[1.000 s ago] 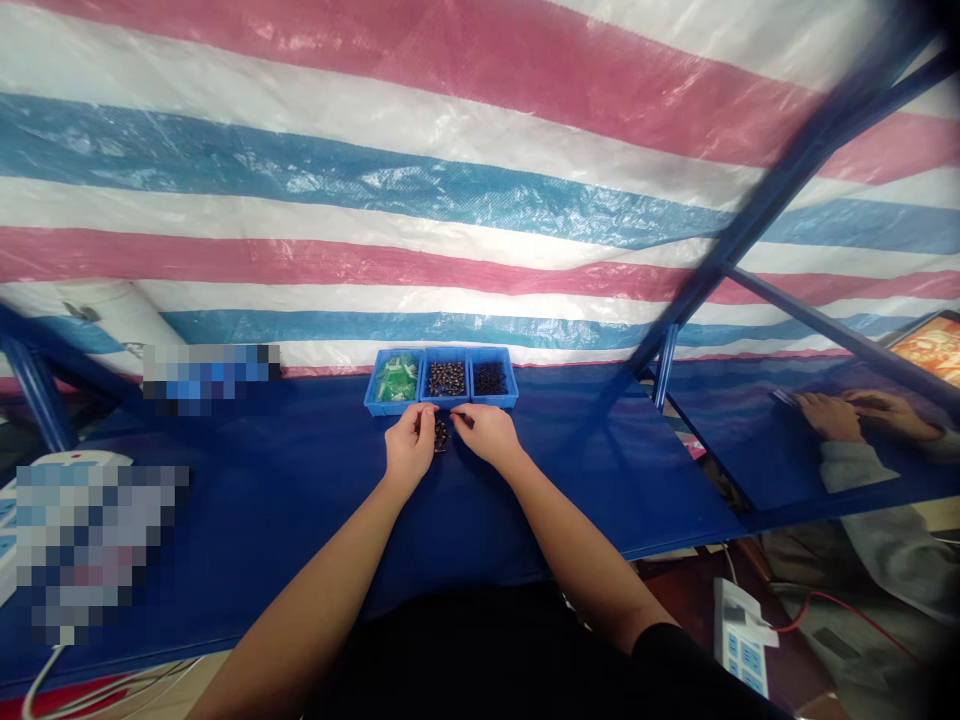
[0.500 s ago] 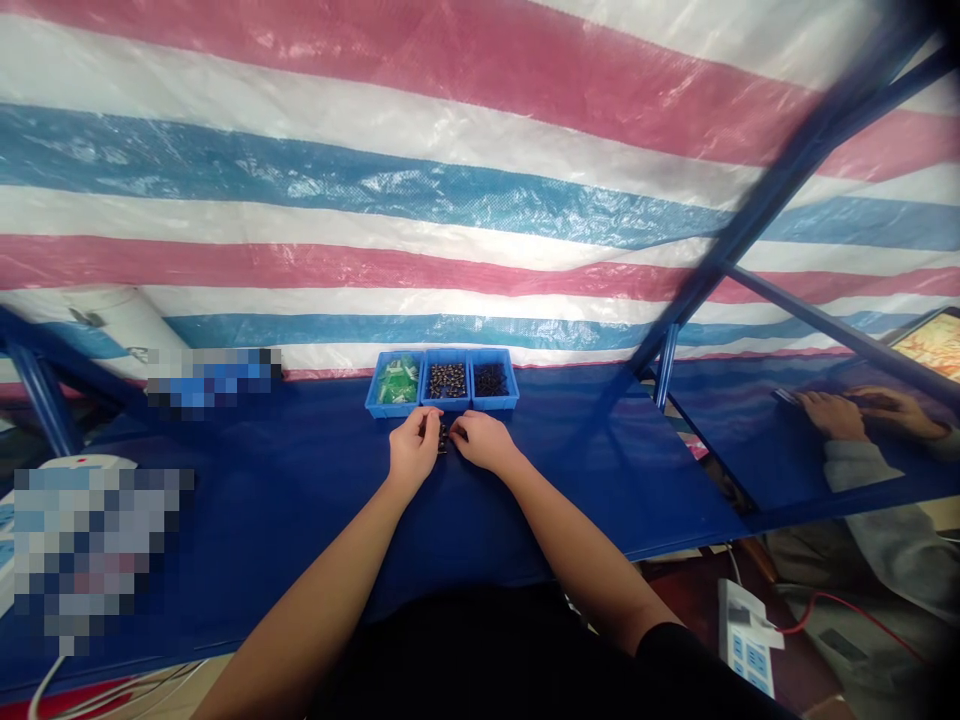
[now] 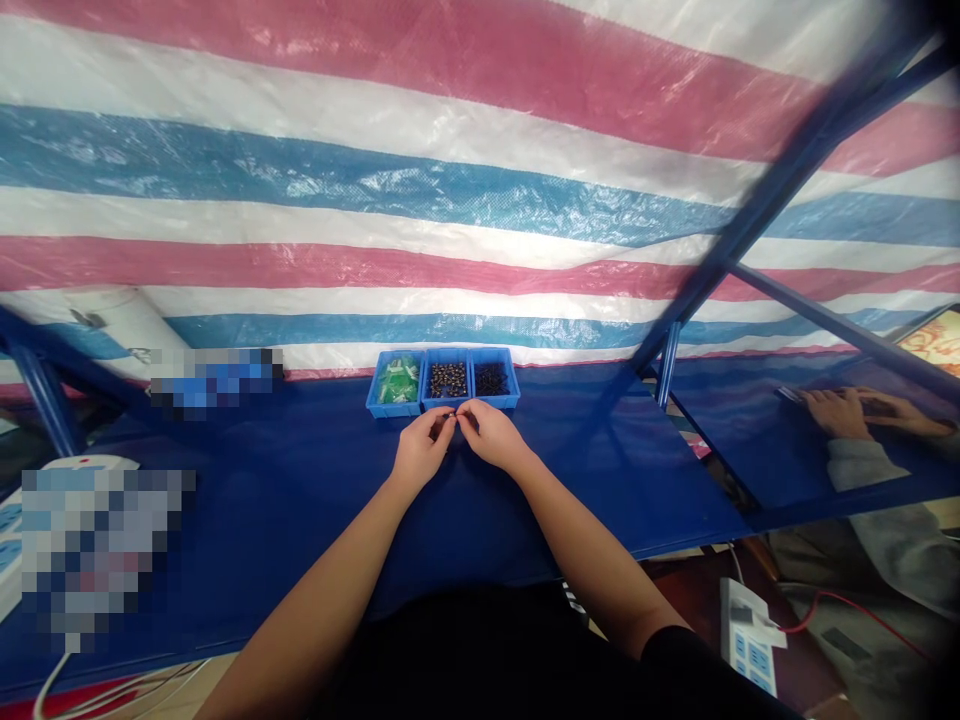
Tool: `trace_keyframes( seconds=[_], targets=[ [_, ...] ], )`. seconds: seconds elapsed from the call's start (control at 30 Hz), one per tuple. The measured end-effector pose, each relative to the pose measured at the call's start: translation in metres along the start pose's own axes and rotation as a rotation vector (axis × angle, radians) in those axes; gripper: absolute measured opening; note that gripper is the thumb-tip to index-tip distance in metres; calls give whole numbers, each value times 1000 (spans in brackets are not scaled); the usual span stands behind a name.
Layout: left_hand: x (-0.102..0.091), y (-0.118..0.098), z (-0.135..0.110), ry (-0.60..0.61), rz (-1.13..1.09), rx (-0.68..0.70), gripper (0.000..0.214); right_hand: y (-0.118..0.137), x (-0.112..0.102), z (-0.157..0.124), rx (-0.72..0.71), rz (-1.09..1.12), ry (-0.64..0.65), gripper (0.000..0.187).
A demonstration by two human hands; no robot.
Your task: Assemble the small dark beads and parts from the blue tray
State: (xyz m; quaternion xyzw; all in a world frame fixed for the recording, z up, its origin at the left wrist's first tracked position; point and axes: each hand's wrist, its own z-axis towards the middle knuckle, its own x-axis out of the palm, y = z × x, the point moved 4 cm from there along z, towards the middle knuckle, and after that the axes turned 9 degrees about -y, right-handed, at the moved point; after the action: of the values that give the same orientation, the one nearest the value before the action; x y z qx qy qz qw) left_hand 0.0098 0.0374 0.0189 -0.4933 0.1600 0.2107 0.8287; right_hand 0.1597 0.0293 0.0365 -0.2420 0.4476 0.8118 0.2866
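Note:
My left hand (image 3: 424, 447) is closed, its thumb and forefinger pinched at the fingertips. My right hand (image 3: 491, 436) meets it from the other side, also pinched. Between the fingertips sits a small dark piece (image 3: 453, 414), too small to name. Just beyond the hands, three blue bins stand side by side. In the left bin (image 3: 394, 410) are green and clear plastic bags. Small black and brass-coloured parts (image 3: 448, 379) fill the middle bin. The right bin (image 3: 495, 403) contains thin black parts that look like screws.
The blue tabletop (image 3: 300, 520) runs beneath everything. A white power strip (image 3: 90, 463) and blurred-out items lie at left. Blue frame bars (image 3: 750, 215) cross the right side. Beyond them another person's hands (image 3: 840, 410) work. A striped tarp (image 3: 450, 200) hangs behind.
My hands have come together, fingertips now meeting around a small piece. Both have shifted slightly; the dark parts seen between them on the table earlier are now mostly hidden.

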Motion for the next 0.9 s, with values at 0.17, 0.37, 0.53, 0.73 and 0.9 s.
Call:
trace_keyframes(
  seconds=[0.17,0.37,0.53,0.73,0.9],
  targets=[
    [-2,0,0,-28,-64,-51,29,3,-1,0,-23,39,-18,19],
    [-1,5,-1,-30,-156,-116,30,5,-3,-2,-70,-18,-98,24],
    [0,7,-2,-31,-188,-138,30,4,-3,-3,-143,-46,-147,26],
    [1,5,-3,-29,-173,-120,31,3,-4,-3,-126,-47,-176,27],
    [0,4,-3,-31,-149,-95,32,1,-1,-3,-96,-50,-144,27]
  ],
)
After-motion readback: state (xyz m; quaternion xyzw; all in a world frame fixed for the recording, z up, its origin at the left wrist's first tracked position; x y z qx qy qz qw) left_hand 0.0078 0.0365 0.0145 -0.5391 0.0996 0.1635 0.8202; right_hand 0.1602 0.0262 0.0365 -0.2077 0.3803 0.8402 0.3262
